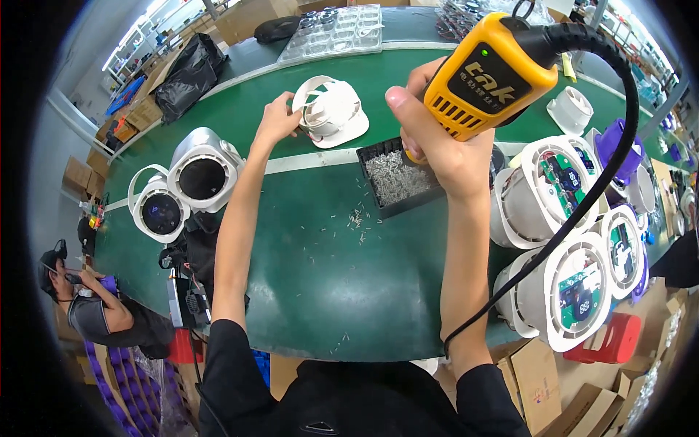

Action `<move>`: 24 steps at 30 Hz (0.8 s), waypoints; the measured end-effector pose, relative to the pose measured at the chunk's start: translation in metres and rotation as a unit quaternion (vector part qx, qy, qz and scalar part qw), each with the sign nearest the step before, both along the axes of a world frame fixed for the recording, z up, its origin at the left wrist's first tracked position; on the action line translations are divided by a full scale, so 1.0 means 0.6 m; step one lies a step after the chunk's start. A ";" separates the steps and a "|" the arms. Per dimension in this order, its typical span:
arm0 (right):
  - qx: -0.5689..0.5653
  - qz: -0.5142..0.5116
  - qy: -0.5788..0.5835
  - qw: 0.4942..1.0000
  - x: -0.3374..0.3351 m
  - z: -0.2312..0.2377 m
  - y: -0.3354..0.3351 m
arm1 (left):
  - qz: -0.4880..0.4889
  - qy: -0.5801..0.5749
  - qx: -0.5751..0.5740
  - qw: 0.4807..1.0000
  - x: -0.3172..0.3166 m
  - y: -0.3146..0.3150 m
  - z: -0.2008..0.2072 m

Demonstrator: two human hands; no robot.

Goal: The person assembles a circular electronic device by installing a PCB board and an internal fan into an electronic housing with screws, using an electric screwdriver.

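My right hand (455, 149) is wrapped round a yellow and black electric screwdriver (486, 73), held up over the far right of the bench, a green light lit on its body. Its tip is hidden behind the hand. At the far middle, my left hand (278, 120) grips the left side of a white plastic housing (336, 109) with a looped handle. Just below my right hand, a black bin (408, 207) is full of small silvery screws (397, 175). More loose screws (357, 218) lie scattered on the green bench in front of it.
Two assembled white units (200, 178) stand at the left. White housings with green circuit boards (582, 291) are stacked at the right. The screwdriver's black cable (582, 211) loops across the right side. Another person (109, 306) works at far left. Clear plastic trays (335, 35) lie at the back.
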State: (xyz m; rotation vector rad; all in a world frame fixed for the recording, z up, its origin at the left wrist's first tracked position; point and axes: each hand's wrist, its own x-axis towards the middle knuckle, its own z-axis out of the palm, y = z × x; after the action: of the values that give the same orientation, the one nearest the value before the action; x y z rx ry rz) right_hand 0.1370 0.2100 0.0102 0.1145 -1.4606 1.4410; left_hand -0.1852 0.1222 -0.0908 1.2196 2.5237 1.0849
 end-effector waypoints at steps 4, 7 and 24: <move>-0.018 0.011 -0.003 1.000 -0.002 0.000 -0.005 | 0.027 0.008 0.048 0.998 -0.011 0.016 0.016; -0.010 0.020 -0.013 1.000 -0.003 0.000 -0.004 | 0.018 -0.031 0.007 0.999 -0.027 0.039 0.033; 0.042 -0.103 -0.029 0.993 -0.001 -0.003 0.023 | -0.083 0.184 0.115 0.973 0.267 -0.082 0.155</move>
State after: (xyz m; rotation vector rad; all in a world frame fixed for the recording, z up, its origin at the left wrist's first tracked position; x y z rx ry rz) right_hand 0.1365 0.2239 0.0086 -0.0251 -1.5338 1.2242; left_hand -0.0251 0.0730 0.0024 1.8109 2.5353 1.2360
